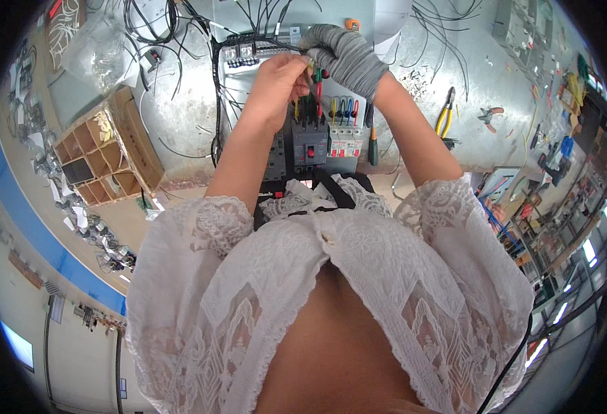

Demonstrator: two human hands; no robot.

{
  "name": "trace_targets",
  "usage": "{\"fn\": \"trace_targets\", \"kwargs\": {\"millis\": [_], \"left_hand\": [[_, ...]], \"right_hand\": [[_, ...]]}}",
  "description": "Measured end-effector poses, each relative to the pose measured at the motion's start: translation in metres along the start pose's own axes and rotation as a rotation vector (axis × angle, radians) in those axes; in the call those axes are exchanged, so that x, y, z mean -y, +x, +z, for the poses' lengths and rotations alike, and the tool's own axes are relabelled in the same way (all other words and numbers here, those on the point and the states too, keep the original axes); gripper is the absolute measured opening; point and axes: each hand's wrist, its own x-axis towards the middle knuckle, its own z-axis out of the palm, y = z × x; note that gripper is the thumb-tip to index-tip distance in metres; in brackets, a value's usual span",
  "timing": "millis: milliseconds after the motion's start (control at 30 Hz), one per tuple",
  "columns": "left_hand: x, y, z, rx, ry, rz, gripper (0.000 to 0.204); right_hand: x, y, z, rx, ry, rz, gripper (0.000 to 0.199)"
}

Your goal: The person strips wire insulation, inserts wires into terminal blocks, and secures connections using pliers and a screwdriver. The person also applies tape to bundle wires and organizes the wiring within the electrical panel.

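My left hand [279,86] is bare and pinched over the top of a grey circuit breaker [309,148] with a red toggle. A small thing at its fingertips is too small to make out. Beside it, my right hand [345,58] wears a grey striped glove, its fingers curled in against the left fingertips. A black wire [286,47] runs into the gloved fingers. Wires with yellow, green and red sleeves rise from the breaker below my hands. A row of white small breakers [345,141], with coloured wires above, stands to the right of it on the mounting plate.
A green-handled screwdriver [373,148] lies right of the plate, with yellow-handled pliers [446,117] and red-handled cutters [490,117] farther right. A divided cardboard box [148,138] stands left. Loose black wires [172,52] and an orange tape measure [352,24] lie at the back.
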Motion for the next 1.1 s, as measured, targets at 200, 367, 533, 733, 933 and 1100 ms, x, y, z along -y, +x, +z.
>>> {"fn": "trace_targets", "kwargs": {"millis": [200, 367, 533, 733, 933, 1100], "left_hand": [[-0.004, -0.012, 0.011, -0.014, -0.094, 0.065, 0.012], [0.034, 0.011, 0.009, -0.099, -0.276, 0.260, 0.003], [0.035, 0.021, 0.015, -0.041, -0.267, 0.434, 0.012], [0.025, 0.024, 0.019, 0.085, -0.335, 0.471, 0.012], [0.034, 0.036, 0.018, -0.004, -0.293, 0.512, 0.008], [0.030, 0.033, 0.019, -0.114, -0.002, 0.385, 0.011]], "right_hand": [[-0.003, -0.008, 0.005, -0.127, -0.235, -0.150, 0.021], [-0.015, -0.006, 0.011, -0.079, 0.153, 0.259, 0.024], [-0.004, 0.000, -0.009, 0.119, 0.728, 0.670, 0.023], [-0.009, 0.000, -0.014, 0.104, 0.628, 0.646, 0.027], [0.017, -0.007, -0.031, 0.160, 0.315, 0.655, 0.027], [-0.001, -0.011, -0.018, -0.043, -0.073, 0.279, 0.023]]}}
